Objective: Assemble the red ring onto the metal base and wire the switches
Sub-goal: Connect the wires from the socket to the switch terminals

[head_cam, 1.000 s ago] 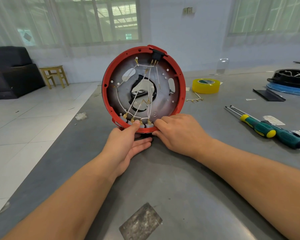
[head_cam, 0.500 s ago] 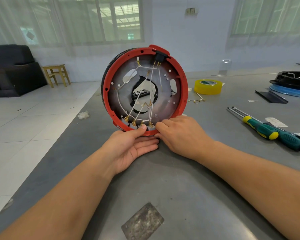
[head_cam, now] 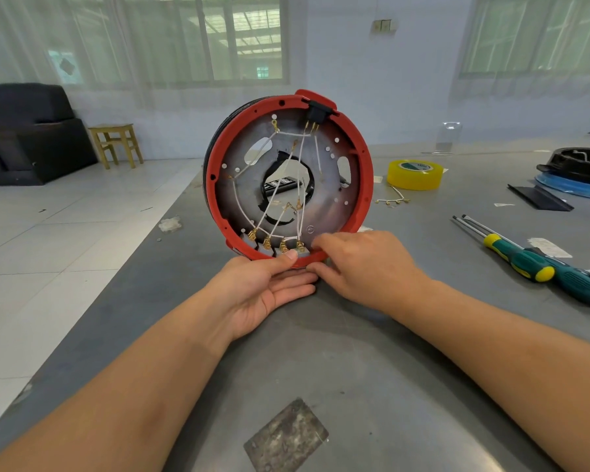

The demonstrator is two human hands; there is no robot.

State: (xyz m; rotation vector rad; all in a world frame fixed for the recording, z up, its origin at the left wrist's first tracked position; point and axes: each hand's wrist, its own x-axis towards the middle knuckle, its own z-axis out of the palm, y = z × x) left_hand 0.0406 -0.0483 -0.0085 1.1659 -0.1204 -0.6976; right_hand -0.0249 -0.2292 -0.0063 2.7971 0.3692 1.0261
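The red ring [head_cam: 212,172] stands on edge on the grey table, fitted round the round metal base [head_cam: 327,199]. White wires [head_cam: 276,192] cross the base to several grey switches [head_cam: 264,245] with brass terminals along the ring's bottom. A black socket [head_cam: 315,112] sits at the top. My left hand [head_cam: 263,291] holds the ring's bottom edge, thumb on the rim by the switches, fingers underneath. My right hand [head_cam: 361,267] grips the bottom right edge, its fingertips at the rightmost switch.
Two green-handled screwdrivers [head_cam: 539,267] lie at the right. A yellow tape roll [head_cam: 414,173] and a small loose wire set [head_cam: 394,199] sit behind the ring. A black and blue part [head_cam: 579,175] is at the far right; a grey patch [head_cam: 286,434] lies near me.
The ring assembly has tilted slightly and sits a little higher and more to the right in view. My left thumb has slid right along the bottom rim toward my right hand.
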